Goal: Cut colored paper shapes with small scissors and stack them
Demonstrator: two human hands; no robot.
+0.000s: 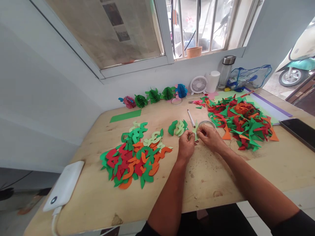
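- left hand (186,146): clenched in a pinch, thumb and forefinger on the edge of a pale green paper cutout (195,130)
- right hand (209,137): fingers bunched at the cutout's other side; can't tell if gripping or only pressing, the hand blocks the contact point
- cutout is held just above the table (209,177), mid-table toward the far edge, between my hands
- clear tape roll (206,123) lies just past my right hand; white pen (191,118) lies near the cutout, beside a small pile of green cutouts (177,127)
- big mixed pile of curved cutouts (133,157) sits toward the left edge; pile of red, green and orange triangles (242,123) toward the far right corner
- risk: thin paper, a hard pinch could crease or tear it
- risk: tape contact in the wrong spot could stick the cutout to my fingers or the roll
- risk: a sleeve or wrist sweep could scatter the loose piles and mix the colours
- risk: an airflow from the desk fan (198,85) could lift light pieces; can't tell if it's on
- risk: the pen could roll off if knocked
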